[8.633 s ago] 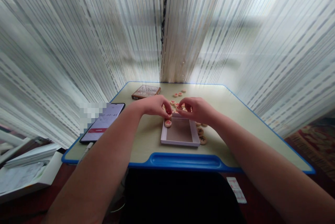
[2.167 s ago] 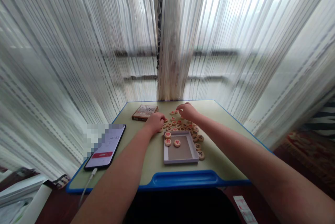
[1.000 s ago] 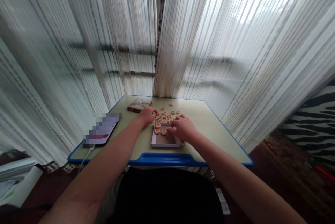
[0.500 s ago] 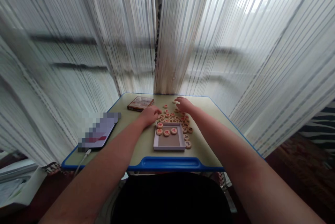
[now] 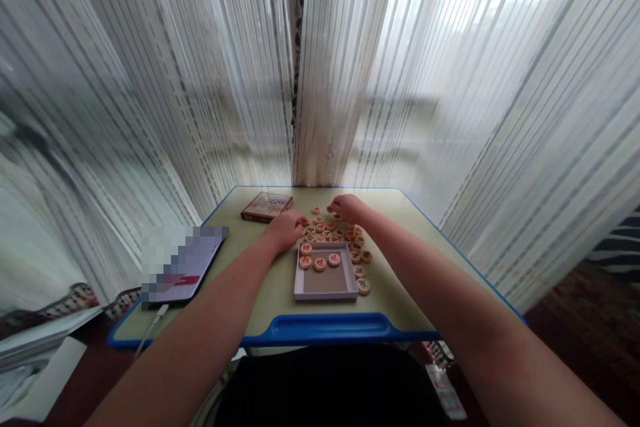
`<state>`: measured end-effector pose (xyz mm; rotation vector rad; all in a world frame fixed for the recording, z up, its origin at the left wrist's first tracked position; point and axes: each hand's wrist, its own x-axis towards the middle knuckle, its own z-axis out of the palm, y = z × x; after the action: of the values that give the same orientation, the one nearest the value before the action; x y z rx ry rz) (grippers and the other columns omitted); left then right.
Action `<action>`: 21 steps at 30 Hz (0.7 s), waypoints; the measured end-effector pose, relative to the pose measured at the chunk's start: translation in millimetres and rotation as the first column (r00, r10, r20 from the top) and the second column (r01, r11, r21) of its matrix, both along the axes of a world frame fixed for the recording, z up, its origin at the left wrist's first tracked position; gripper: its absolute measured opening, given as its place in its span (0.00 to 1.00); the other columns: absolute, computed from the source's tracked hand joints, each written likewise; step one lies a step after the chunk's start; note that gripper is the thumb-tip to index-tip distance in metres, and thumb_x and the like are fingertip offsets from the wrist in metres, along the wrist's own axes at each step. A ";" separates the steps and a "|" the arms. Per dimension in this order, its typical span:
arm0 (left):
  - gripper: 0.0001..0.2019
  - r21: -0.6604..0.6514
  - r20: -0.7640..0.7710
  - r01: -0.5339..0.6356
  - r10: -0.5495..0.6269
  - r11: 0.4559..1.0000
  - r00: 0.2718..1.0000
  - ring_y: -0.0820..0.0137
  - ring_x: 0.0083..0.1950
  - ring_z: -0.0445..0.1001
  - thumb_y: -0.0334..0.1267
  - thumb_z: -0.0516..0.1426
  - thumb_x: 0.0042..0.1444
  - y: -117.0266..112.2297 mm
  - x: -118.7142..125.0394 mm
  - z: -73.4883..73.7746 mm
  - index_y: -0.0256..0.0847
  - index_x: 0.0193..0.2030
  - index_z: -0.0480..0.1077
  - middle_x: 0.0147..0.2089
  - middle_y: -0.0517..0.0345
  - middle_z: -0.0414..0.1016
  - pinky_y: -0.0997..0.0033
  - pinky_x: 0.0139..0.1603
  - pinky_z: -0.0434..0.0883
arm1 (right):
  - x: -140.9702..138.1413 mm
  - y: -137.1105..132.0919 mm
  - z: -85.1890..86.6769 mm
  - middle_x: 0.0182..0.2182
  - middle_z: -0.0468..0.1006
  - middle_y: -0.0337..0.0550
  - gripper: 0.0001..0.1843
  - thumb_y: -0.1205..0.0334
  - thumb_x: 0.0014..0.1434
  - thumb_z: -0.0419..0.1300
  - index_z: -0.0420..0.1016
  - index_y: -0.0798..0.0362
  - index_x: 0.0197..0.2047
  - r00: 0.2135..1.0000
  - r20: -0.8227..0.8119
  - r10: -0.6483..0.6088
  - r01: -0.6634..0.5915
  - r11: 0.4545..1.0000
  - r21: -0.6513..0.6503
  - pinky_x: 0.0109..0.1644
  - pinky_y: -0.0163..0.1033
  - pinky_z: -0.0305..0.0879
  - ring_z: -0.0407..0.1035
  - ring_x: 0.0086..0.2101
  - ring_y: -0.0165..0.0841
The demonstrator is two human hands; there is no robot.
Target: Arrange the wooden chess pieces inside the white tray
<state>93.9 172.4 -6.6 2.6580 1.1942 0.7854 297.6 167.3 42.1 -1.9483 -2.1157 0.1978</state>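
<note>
My left hand (image 5: 287, 230) rests at the left edge of a loose heap of wooden xiangqi pieces (image 5: 327, 234), its bent fingers closed on a piece (image 5: 306, 221) there. My right hand (image 5: 347, 206) reaches over the back of the heap, palm down. Its fingertips are pinched together at a piece that they mostly hide. In front of the heap stands a shallow, pale open box (image 5: 326, 296). Several red-marked pieces (image 5: 320, 264) lie face up inside it, toward the back and left. One more red-marked piece (image 5: 316, 210) sits alone behind the heap.
A flat brown printed box (image 5: 267, 206) lies at the back left of the blue-edged table (image 5: 260, 307). At the left edge is a tablet (image 5: 200, 267), partly pixelated, with a white cable (image 5: 161, 312). Striped string curtains (image 5: 330, 80) hang behind the table.
My right hand has come down and slightly left, its fingers drawing together over the piece at the back. My left hand stays beside the heap. The whole view has tilted, so the table sits lower.
</note>
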 end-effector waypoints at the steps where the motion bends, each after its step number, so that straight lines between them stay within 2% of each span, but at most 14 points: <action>1: 0.13 0.018 0.009 -0.003 0.002 1.000 1.000 0.65 0.44 0.73 0.28 0.49 0.50 -1.4 0.8 1.2 0.36 0.36 0.75 0.40 0.50 0.77 0.64 0.50 0.69 | -1.2 -9.0 1.5 0.35 0.79 0.47 0.16 0.59 0.58 0.52 0.78 0.56 0.39 0.999 -0.039 0.011 -0.011 1.000 0.006 0.36 0.33 0.62 0.71 0.35 0.33; 3: 0.13 0.064 0.046 -0.005 0.002 0.998 0.999 0.64 0.45 0.73 0.32 0.50 0.52 -5.3 2.6 4.7 0.35 0.38 0.74 0.41 0.49 0.77 0.63 0.51 0.69 | -3.3 -27.9 3.8 0.35 0.79 0.43 0.18 0.59 0.61 0.48 0.78 0.55 0.40 0.993 -0.113 0.038 -0.037 0.999 0.015 0.34 0.31 0.62 0.70 0.32 0.29; 5: 0.13 0.105 0.098 0.000 -0.010 0.994 0.995 0.64 0.45 0.73 0.35 0.51 0.53 -9.7 4.4 8.9 0.34 0.40 0.74 0.42 0.49 0.77 0.62 0.50 0.69 | -4.1 -45.8 4.2 0.33 0.80 0.41 0.17 0.58 0.60 0.48 0.78 0.54 0.38 0.980 -0.185 0.074 -0.072 0.997 0.019 0.34 0.30 0.63 0.70 0.30 0.27; 9: 0.12 0.153 0.141 0.002 -0.023 0.988 0.990 0.65 0.43 0.73 0.35 0.51 0.53 -15.4 6.1 13.5 0.36 0.38 0.74 0.40 0.50 0.77 0.63 0.49 0.69 | 0.7 -68.9 -3.1 0.30 0.79 0.42 0.16 0.57 0.59 0.50 0.78 0.56 0.32 0.898 -0.412 0.153 -0.121 0.987 0.103 0.35 0.33 0.64 0.70 0.30 0.29; 14: 0.11 0.144 0.090 -0.023 0.010 0.989 0.996 0.65 0.42 0.73 0.34 0.51 0.53 -13.1 4.5 10.6 0.37 0.36 0.74 0.39 0.51 0.78 0.63 0.47 0.70 | 13.1 -69.7 -17.1 0.28 0.79 0.41 0.13 0.62 0.57 0.53 0.76 0.53 0.42 0.917 -0.352 0.187 -0.113 0.969 0.219 0.36 0.35 0.63 0.69 0.29 0.29; 21: 0.11 0.118 0.058 -0.010 0.003 0.993 0.998 0.65 0.41 0.73 0.34 0.51 0.53 -11.7 4.5 10.1 0.37 0.36 0.75 0.38 0.51 0.78 0.65 0.46 0.69 | 13.7 -68.8 -24.6 0.29 0.78 0.43 0.11 0.64 0.57 0.54 0.78 0.53 0.37 0.953 -0.202 0.226 -0.157 0.938 0.309 0.37 0.36 0.62 0.68 0.30 0.31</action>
<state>98.4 160.7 3.5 2.7046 1.1784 0.9556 311.2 98.6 17.6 -1.4752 -2.0453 0.1380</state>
